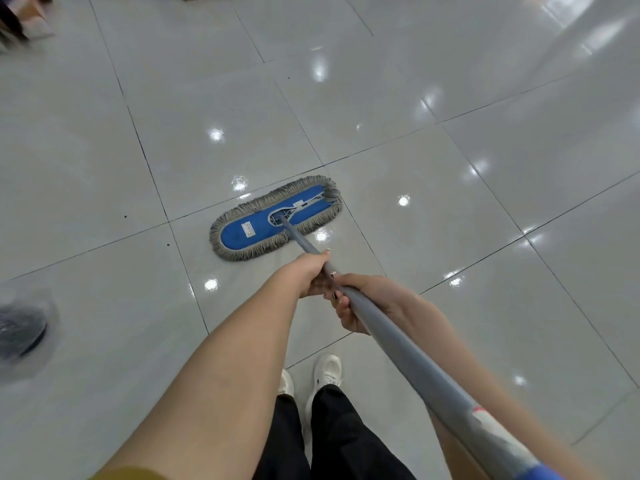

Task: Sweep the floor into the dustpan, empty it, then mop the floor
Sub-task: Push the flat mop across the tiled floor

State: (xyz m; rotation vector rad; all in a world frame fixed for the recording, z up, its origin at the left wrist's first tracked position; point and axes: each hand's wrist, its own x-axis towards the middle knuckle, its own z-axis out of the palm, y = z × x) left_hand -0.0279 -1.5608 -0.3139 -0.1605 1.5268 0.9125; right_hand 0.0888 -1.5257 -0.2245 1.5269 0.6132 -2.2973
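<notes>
Head view looks down on a flat blue mop head with a grey looped-yarn fringe (275,218), lying flat on the glossy pale grey tiled floor (485,168) just ahead of the person, its long side running from near left to far right across a tile joint. A grey metal mop handle (398,337) rises from a hinge at the centre of the pad and slants back to the near right, where it ends in a blue grip (543,474). Both hands are wrapped round this pole: the left hand (311,275) grasps it on the side nearer the pad, and the right hand (349,306) grasps it just behind, the two almost touching. No broom or dustpan is in sight, so this looks like the mopping stage. The pole should be stiff and light, while the soft fringe will drag a little on the slick tile; holding with two hands set slightly apart mid-pole gives leverage, and the pivoting joint suggests the pad will swing if twisted — steady pressure should keep it flat. A small white label (248,229) sits on the blue cloth and another (298,204) by the frame, both too small to read; a white and red sticker (485,415) on the pole is blurred. A few dark specks (168,243) lie left of the pad. White shoes (327,370) and black trousers (346,438) show below, and a blurred dark object (20,327) sits at the left edge — I cannot tell what it is.
</notes>
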